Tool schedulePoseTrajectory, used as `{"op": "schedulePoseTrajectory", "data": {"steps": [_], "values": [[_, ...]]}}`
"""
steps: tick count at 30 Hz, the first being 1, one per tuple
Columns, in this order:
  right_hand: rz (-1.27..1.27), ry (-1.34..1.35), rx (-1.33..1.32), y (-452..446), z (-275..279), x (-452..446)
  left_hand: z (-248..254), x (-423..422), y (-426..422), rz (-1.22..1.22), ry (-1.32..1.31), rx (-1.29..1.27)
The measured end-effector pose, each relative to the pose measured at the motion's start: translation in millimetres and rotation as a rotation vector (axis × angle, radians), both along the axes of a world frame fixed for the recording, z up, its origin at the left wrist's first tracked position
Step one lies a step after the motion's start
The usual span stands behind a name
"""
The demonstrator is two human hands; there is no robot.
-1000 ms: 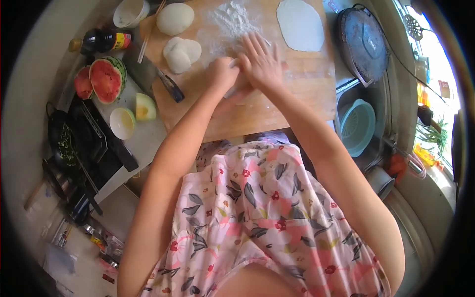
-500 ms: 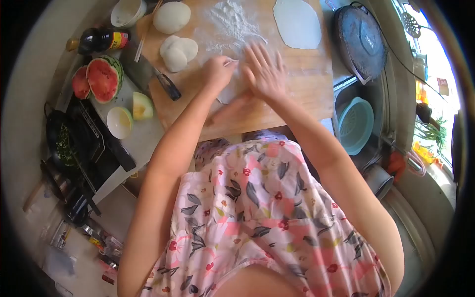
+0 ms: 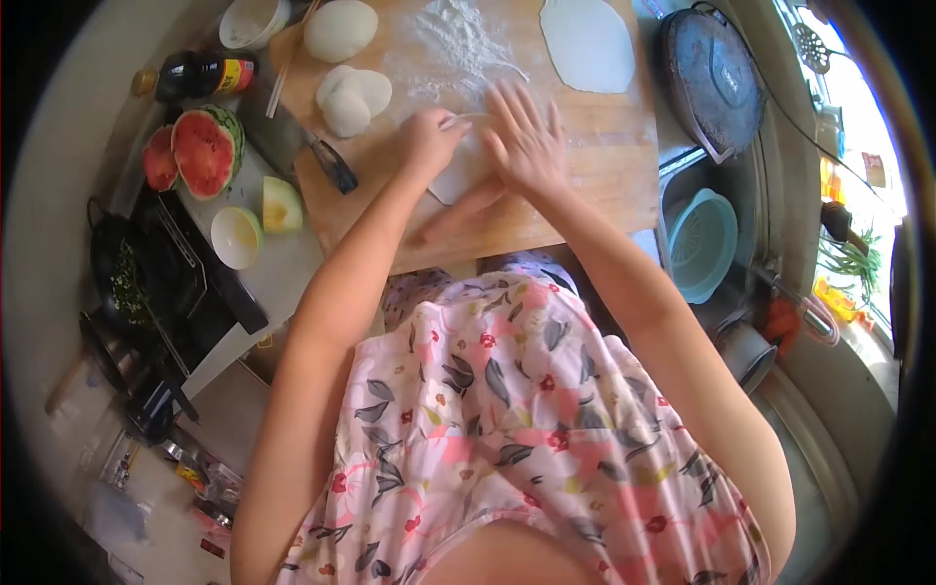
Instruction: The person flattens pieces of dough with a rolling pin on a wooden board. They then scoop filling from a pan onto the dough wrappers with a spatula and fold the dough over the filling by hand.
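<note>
My left hand [image 3: 432,138] is closed in a pinch on the near edge of a dough sheet [image 3: 454,175], which is mostly hidden between my hands. My right hand [image 3: 526,141] lies flat with its fingers spread, its palm over the upper end of a wooden rolling pin [image 3: 460,213]. The pin slants across the wooden board [image 3: 609,185]. Above my hands is a pile of white flour [image 3: 458,39]. A finished-looking thin dough round [image 3: 587,47] lies at the board's upper right.
Dough balls [image 3: 349,102] and a larger dough lump [image 3: 340,29] sit at the board's left, near a dark-handled knife [image 3: 333,166]. Cut watermelon [image 3: 208,153] and a sauce bottle [image 3: 200,78] stand further left. At right are an electric griddle [image 3: 710,73] and a blue colander [image 3: 704,249] in the sink.
My right hand has shifted very slightly, and the rolling pin has turned or moved a little to the right. My left hand keeps its pinch on the dough sheet.
</note>
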State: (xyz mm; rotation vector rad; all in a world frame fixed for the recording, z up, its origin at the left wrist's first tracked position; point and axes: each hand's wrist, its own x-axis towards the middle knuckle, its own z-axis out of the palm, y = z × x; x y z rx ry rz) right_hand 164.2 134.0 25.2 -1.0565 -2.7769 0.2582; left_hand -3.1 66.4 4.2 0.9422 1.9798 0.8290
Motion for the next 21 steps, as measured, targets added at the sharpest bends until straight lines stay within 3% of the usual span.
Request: {"op": "schedulePoseTrajectory", "data": {"steps": [2,3,6,8,10,13,16,20,21], "values": [[0.037,-0.058,-0.065,-22,4,67,-32,3,-16,0.196,-0.227,0.16],[0.048,-0.032,-0.094,-26,2,85,-27,7,-22,0.364,-0.426,0.1],[0.018,-0.023,-0.071,-15,0,42,4,15,-40,0.244,-0.568,0.034],[0.005,0.095,-0.015,12,-1,-24,16,7,-32,-0.078,-0.1,-0.109],[-0.029,0.185,0.007,23,-7,-62,35,10,-16,-0.002,0.044,-0.131],[-0.035,0.229,0.034,27,-2,-64,14,3,-7,0.002,0.118,-0.09],[-0.018,0.114,0.035,-10,-6,32,-11,2,-17,0.161,-0.006,0.114],[0.022,0.138,-0.058,-16,-12,108,-7,11,-21,0.495,-0.542,0.144],[0.008,0.145,-0.038,-7,-12,109,-1,10,-20,0.38,-0.289,0.15]]}}
